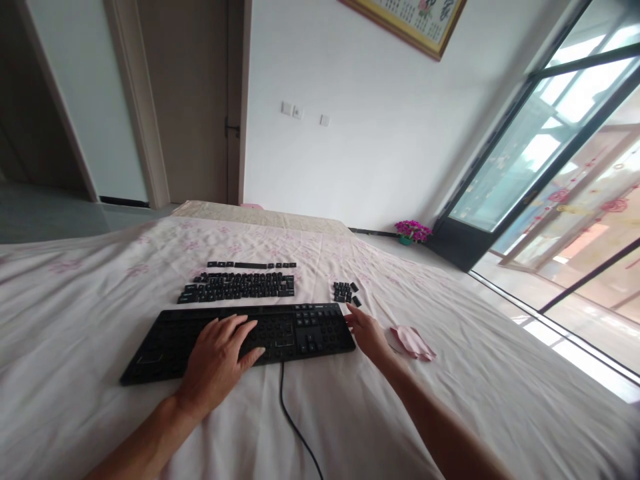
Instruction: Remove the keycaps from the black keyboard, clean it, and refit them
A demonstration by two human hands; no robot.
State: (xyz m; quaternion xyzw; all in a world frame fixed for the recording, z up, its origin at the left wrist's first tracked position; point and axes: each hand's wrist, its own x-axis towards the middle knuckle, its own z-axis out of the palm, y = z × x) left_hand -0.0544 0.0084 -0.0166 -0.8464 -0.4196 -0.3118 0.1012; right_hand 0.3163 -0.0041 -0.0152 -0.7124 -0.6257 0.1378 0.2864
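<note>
Bright daylight floods in through the glass doors (560,173), blown out there; the frame tilts and bends near its edges, shadows soft.

Bare sheet around keyboard (300,330); loose keycaps (240,285) behind, cloth (413,341) right.

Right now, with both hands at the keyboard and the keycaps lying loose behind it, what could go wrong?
1. The loose keycaps lie in rows on the soft cloth; a tug on it could scramble them.
2. The small keycap group sits just beyond the right hand and might be knocked away.
3. The left hand rests flat on the keyboard, much of it bare of caps, so pressing there may strain it.
</note>
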